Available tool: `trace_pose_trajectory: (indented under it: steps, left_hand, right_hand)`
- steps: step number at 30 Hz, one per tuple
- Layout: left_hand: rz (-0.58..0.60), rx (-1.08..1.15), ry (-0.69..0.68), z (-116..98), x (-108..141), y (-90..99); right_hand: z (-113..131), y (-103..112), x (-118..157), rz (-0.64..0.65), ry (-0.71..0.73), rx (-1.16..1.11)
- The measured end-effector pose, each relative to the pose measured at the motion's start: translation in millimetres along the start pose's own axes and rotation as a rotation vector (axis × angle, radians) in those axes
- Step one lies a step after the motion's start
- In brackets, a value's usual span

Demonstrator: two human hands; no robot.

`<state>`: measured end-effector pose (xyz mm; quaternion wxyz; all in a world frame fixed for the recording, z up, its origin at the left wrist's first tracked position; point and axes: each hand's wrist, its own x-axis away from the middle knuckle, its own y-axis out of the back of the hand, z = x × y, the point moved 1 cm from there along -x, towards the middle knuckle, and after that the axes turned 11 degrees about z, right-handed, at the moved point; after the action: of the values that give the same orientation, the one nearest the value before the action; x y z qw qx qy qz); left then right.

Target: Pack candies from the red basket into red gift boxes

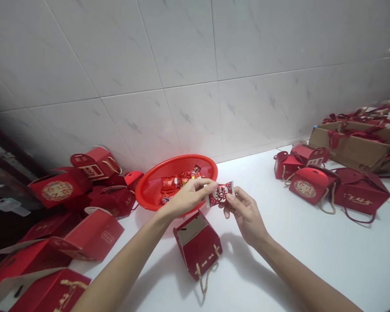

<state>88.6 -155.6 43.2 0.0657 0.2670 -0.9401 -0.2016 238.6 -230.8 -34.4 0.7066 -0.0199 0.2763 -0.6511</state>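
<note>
One small red packet [220, 194] was gripped from both sides by the left hand [189, 196] and the right hand [247, 214], near an open red box [201, 250].

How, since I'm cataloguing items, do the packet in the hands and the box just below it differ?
The left hand and right hand hold the packet up; the box rests on the white table. The packet is smaller than the box. The box is open, its pale inside showing; the packet looks sealed. Both are mostly red.
</note>
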Motion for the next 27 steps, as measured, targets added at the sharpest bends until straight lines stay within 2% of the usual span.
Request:
trace_pose_trajectory:
  steps: [4,8,16,22,27]
  left_hand:
    - [-0.145,0.206,0.071,2,0,5.7]
    - [-0.166,0.372,0.037,5,0,12.4]
    - [-0.14,0.265,-0.05,14,5,12.1]
    - [-0.219,0.209,-0.101,14,6,8.5]
    - [-0.174,0.166,-0.083,15,8,6.4]
  right_hand:
    - [-2,2,-1,-0.068,-0.025,0.009]
    - [-4,4,-2,-0.124,-0.071,0.003]
    - [-5,5,-1,-0.11,-0.062,0.007]
    - [-3,3,-2,-0.133,-0.102,-0.044]
    - [0,-1,-2,-0.115,-0.111,-0.1]
